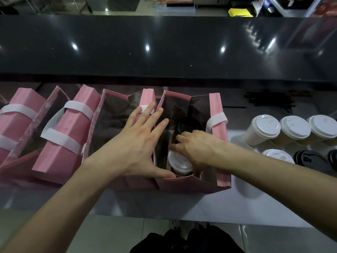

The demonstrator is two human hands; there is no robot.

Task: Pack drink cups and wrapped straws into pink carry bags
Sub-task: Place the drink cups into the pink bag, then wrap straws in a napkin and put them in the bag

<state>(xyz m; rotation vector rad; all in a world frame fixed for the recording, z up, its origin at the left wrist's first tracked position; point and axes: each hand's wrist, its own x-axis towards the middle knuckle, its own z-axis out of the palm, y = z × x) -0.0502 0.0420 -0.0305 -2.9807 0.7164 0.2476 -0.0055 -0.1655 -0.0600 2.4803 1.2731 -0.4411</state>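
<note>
An open pink carry bag [218, 156] stands in the middle of the steel counter. Inside it are a black-lidded cup [187, 126] at the back and a white-lidded cup [179, 162] at the front. My right hand [193, 147] reaches down into the bag, its fingers curled over the white-lidded cup. My left hand [138, 143] lies flat with straight fingers on the bag's left wall, thumb at the front rim. A second open pink bag [145, 99] stands just to the left, with nothing visible inside. Dark wrapped straws [269, 100] lie in a heap at the back right.
Folded pink bags [67, 136] with white handles stand at the left. Several white-lidded cups [264, 129] and black-lidded cups [310, 157] wait on the counter at the right. A raised black ledge [164, 48] runs along the back.
</note>
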